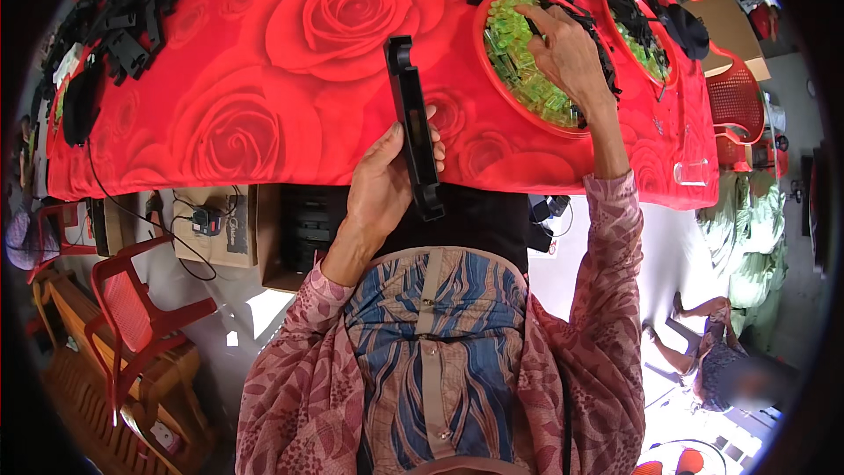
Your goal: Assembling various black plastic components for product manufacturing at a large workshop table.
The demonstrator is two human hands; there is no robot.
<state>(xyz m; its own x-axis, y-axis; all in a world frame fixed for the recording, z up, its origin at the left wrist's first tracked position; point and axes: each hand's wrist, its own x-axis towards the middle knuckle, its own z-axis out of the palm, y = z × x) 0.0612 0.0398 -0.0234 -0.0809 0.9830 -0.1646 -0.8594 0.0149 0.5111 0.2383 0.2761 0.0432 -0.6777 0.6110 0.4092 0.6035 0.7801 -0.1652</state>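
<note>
My left hand [380, 178] is closed around a long, narrow black plastic frame [413, 127] with notched ends, tilted over the table's near edge. Its fingertips show on the far side of the frame. Over a round red basin [498, 79] at the right, my right hand [567, 54] reaches in with its index finger stretched out and its thumb apart from it. The fingertips touch or hover just above small clear green vials [549, 105] heaped there; nothing shows between them. Black strips [607, 62] lie along the basin's right side, partly hidden by my hand.
A red rose-patterned cloth [237, 136] covers the table. Black plastic parts [127, 48] pile up at the far left. Right of my basin stands a second basin [670, 79] with green and black pieces. Red chairs [145, 299] stand around; a person [712, 352] sits at lower right.
</note>
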